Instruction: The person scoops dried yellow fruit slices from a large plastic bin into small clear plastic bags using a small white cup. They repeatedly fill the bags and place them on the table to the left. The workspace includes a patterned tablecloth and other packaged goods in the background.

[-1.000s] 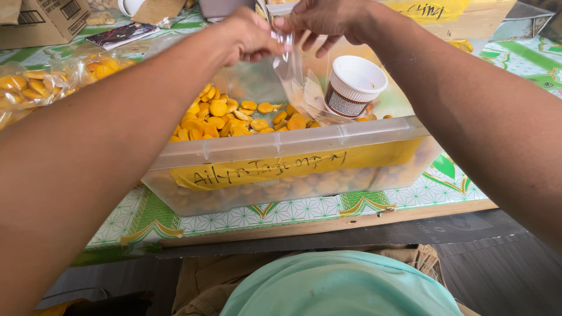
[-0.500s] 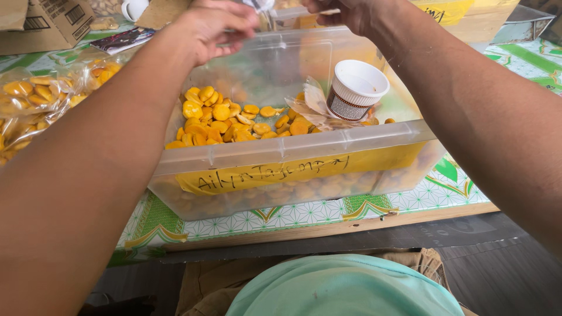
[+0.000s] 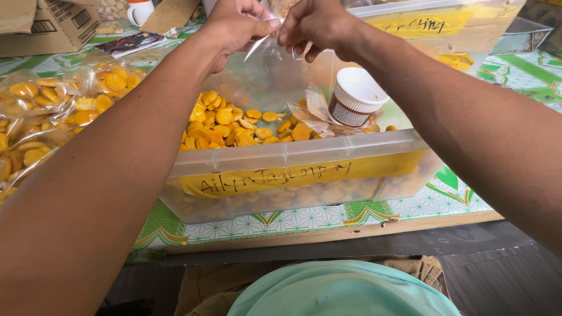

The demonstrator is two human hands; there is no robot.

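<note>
- Head view, starting at the table's (image 3: 410,213) left edge: filled clear bags of yellow round crackers (image 3: 41,111) lie there, just beside the clear plastic bin (image 3: 293,158).
- My left arm runs from the lower left corner up over the bin's left side, forearm stretched long; my left hand (image 3: 237,26) is curled, thumb and forefinger pinched tight on the top edge of a clear plastic bag (image 3: 275,76).
- That bag hangs above the bin's far side, over the loose crackers (image 3: 234,126) heaped in its left half.
- My right hand (image 3: 316,26) sits just beside the left, almost touching it, fingers bent down and nipping the same bag edge.
- A white ribbed cup (image 3: 354,96) rests tilted inside the bin, right of the crackers, under my right wrist.
- My right forearm slants down to the right edge of view, crossing above the bin's right corner.
</note>
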